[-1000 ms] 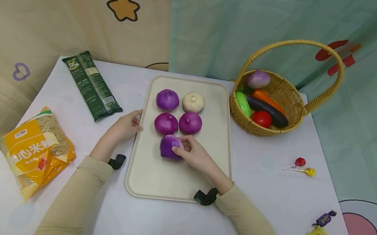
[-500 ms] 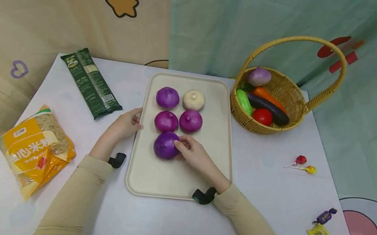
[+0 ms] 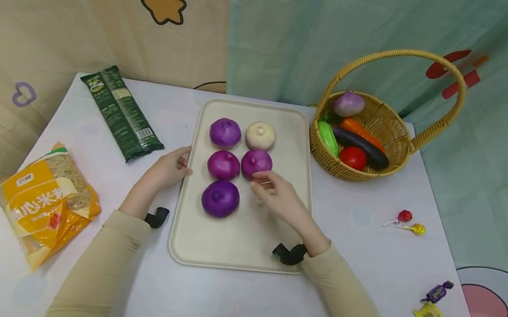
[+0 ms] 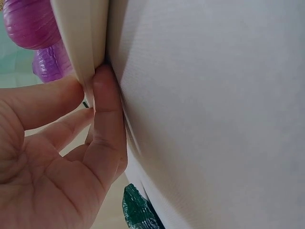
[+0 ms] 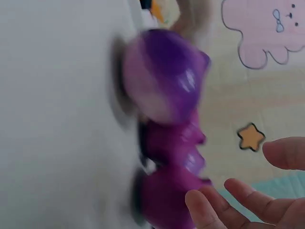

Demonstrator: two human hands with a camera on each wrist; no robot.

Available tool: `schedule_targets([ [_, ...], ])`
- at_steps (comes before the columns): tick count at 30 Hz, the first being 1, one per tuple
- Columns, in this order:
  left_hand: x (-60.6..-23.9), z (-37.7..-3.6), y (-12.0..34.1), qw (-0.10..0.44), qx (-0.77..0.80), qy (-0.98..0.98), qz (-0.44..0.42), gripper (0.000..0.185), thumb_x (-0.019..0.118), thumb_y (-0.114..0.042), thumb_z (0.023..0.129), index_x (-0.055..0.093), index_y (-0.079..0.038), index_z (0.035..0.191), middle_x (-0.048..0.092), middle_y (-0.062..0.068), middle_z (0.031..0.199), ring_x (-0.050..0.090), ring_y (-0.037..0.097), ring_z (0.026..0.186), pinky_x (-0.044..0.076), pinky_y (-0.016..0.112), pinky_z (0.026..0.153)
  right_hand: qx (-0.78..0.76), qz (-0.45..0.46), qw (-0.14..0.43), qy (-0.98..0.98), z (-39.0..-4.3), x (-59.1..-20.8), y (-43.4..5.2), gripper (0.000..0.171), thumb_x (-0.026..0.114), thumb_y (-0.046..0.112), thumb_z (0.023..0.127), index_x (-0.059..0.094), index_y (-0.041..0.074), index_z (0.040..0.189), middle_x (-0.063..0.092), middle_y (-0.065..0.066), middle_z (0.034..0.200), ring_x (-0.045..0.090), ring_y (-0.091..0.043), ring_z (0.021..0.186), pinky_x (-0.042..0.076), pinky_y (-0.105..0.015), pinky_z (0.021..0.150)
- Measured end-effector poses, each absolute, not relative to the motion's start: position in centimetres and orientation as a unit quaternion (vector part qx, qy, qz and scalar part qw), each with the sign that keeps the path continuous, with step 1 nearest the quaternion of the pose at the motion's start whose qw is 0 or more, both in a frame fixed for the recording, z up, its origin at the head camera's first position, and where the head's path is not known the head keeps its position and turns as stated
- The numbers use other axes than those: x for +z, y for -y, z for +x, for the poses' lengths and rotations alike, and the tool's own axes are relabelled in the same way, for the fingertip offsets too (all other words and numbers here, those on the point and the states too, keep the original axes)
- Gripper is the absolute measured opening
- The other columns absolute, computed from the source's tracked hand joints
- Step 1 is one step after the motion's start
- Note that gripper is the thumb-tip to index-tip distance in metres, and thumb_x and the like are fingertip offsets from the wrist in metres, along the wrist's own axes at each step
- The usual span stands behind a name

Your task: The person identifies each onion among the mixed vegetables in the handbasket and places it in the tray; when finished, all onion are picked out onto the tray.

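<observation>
In the head view, my left hand (image 3: 169, 167) pinches the left rim of a cream tray (image 3: 245, 249). The left wrist view shows the thumb and fingers of that hand on either side of the rim. My right hand (image 3: 283, 200) is above the tray, fingers loosely bent, holding nothing. Its fingertips are close to a magenta onion (image 3: 256, 164); contact is unclear. A dark purple onion (image 3: 220, 198) sits nearest me on the tray. Behind it are another magenta onion (image 3: 223, 165), a purple onion (image 3: 225, 133) and a white onion (image 3: 261, 135).
A wicker basket (image 3: 340, 173) of toy vegetables stands at the back right. Lollipops (image 3: 406, 222) and wrapped candies (image 3: 433, 303) lie on the right. A green packet (image 3: 122, 113) and an orange bag (image 3: 47, 202) occupy the left side.
The dark purple onion has been turned stem up, moved slightly left and let go. My right hand has drawn away to the right. My left hand has kept its place on the rim.
</observation>
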State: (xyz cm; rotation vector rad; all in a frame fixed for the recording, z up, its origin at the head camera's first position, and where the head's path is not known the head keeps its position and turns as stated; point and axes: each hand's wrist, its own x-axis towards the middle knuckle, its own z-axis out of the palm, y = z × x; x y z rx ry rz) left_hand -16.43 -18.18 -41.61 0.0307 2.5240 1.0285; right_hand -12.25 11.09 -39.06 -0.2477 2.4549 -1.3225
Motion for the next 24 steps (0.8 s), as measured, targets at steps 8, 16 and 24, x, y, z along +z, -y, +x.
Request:
schedule_targets([
  [8, -41.3, -16.5, 18.5, 0.204, 0.374, -0.905, 0.006, 0.066, 0.053, -0.007, 0.098, 0.021, 0.0, 0.155, 0.053, 0.02, 0.112, 0.052, 0.029, 0.097, 0.044, 0.04, 0.087, -0.473, 0.011, -0.019, -0.881, -19.8, -32.6, -19.5, 0.042, 0.062, 0.032, 0.096, 0.061, 0.004, 0.128, 0.066, -0.01, 0.118, 0.063, -0.015, 0.097, 0.05, -0.022, 0.081],
  [16, -41.8, -16.3, 18.2, 0.218, 0.382, -0.898, -0.001, 0.067, 0.053, -0.006, 0.098, 0.02, 0.0, 0.156, 0.053, 0.02, 0.115, 0.053, 0.029, 0.1, 0.044, 0.04, 0.089, -0.459, 0.13, -0.079, -0.875, -27.4, -31.5, -25.8, 0.056, 0.064, 0.04, 0.092, 0.054, 0.007, 0.136, 0.056, 0.005, 0.118, 0.051, -0.013, 0.113, 0.043, -0.027, 0.094],
  [24, -41.9, -16.2, 18.2, 0.209, 0.384, -0.899, 0.002, 0.066, 0.054, -0.006, 0.097, 0.023, 0.0, 0.155, 0.055, 0.019, 0.111, 0.053, 0.028, 0.098, 0.044, 0.039, 0.087, -0.48, 0.147, 0.002, -0.865, -30.3, -34.6, -27.0, 0.086, 0.063, 0.045, 0.091, 0.023, 0.003, 0.154, 0.027, -0.021, 0.156, 0.032, -0.032, 0.141, 0.034, -0.04, 0.114],
])
